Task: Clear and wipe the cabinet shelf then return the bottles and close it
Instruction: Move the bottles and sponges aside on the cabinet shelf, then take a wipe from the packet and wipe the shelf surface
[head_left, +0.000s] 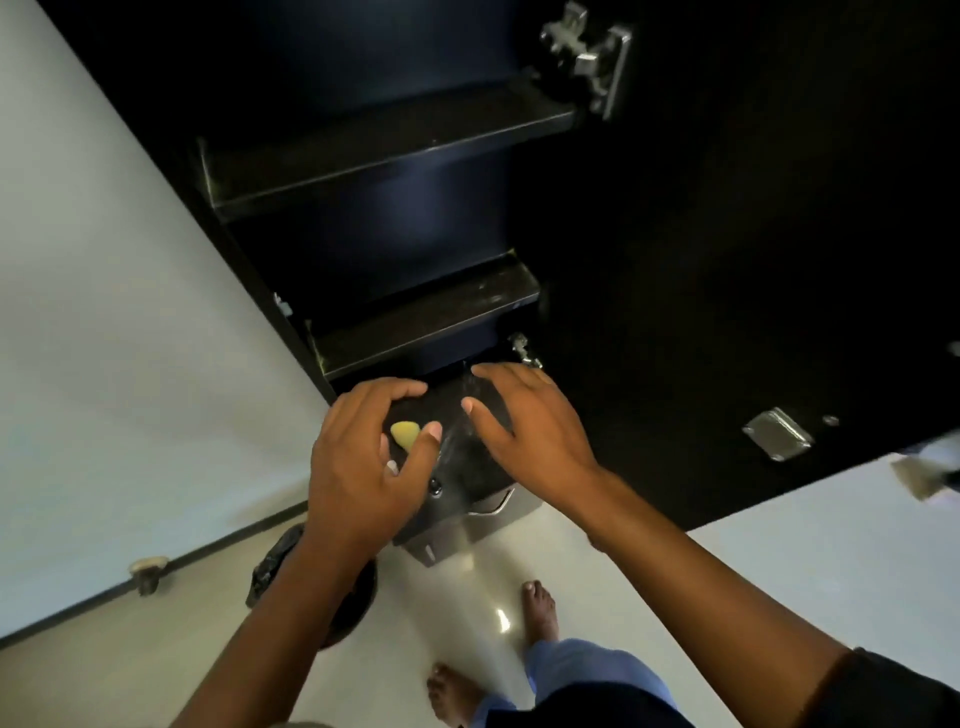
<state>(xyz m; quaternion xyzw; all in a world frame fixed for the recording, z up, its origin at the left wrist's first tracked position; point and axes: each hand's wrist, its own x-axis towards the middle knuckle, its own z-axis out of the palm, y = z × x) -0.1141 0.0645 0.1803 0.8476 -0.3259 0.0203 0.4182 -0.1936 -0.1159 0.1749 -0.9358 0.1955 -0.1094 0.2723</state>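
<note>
The black cabinet (415, 218) stands open, and its two upper shelves (384, 150) (426, 317) are bare. Both hands are at the lowest shelf, just under the second one. My left hand (363, 462) curls its fingers and thumb round a dark object with a yellow part (405, 432); a small white piece shows by the fingers. I cannot tell if it is a bottle. My right hand (524, 426) lies beside it with fingers spread and fairly straight, touching a dark glossy surface (457, 441). What lies under the hands is mostly hidden.
The open cabinet door (727, 260) hangs to the right, with metal hinges (587, 57) and a metal plate (777, 434). A steel box (457, 525) is mounted below the cabinet. A bin with a black bag (291, 561) stands on the floor at left, near my bare feet.
</note>
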